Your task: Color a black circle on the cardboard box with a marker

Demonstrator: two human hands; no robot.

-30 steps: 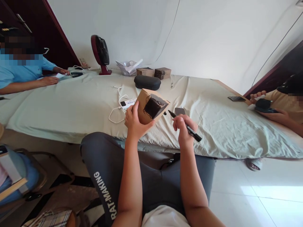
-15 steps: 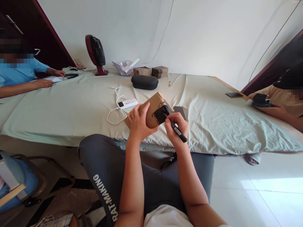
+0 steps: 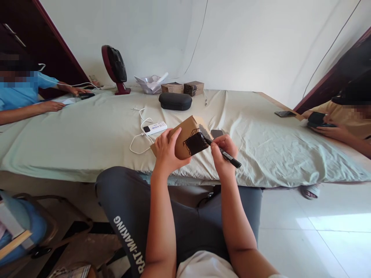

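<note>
My left hand (image 3: pixel 168 152) is wrapped round a brown cardboard box (image 3: pixel 183 141), tilted over the front part of the table. A black inked patch (image 3: pixel 197 143) with scribbled edges covers part of the box's face, and a greyish scribbled area shows on its adjoining side. Between the fingers of my right hand (image 3: pixel 224 152) is a black marker pen (image 3: pixel 230 157). Its tip points at the right edge of the black patch; whether it touches the box I cannot tell. A dark flat object (image 3: pixel 216 133) lies just behind my right hand, partly hidden.
A white power strip (image 3: pixel 155 127) with a cable lies left of the box. Behind are a black case (image 3: pixel 175 101), two small cardboard boxes (image 3: pixel 193 88), a plastic basket (image 3: pixel 150 85) and a fan (image 3: pixel 115 69). People sit at both ends; a phone (image 3: pixel 285 114) lies at right.
My right hand has shifted right with the marker, its tip moving from the black patch's middle to its right edge. The box has turned slightly in my left hand, showing more of its side.
</note>
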